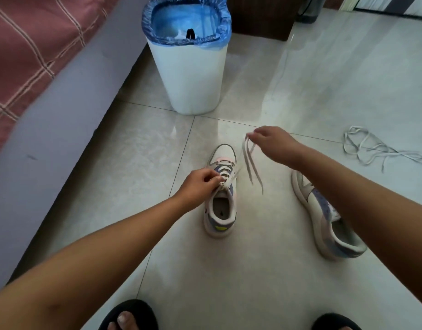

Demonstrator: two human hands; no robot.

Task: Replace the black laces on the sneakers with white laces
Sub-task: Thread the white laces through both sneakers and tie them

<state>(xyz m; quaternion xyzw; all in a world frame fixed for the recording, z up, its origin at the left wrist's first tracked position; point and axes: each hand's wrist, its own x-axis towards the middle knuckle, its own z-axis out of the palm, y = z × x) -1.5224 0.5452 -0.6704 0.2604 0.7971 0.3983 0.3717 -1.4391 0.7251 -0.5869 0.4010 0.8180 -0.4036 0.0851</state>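
Note:
A white and purple sneaker (220,210) stands on the tiled floor, toe pointing away, with a white lace threaded through its eyelets. My left hand (197,184) pinches the lace at the top eyelets beside the tongue. My right hand (268,139) is raised above and to the right of the toe and pinches the two free ends of the white lace (250,167), which hang down. The second sneaker (324,217) lies to the right, partly hidden by my right forearm. A loose white lace (376,148) lies tangled on the floor at the far right.
A white bin (193,67) with a blue liner stands behind the sneakers; something black shows inside it. A grey bed frame with a pink checked cover (26,55) runs along the left. My feet in black slippers (131,315) are at the bottom edge.

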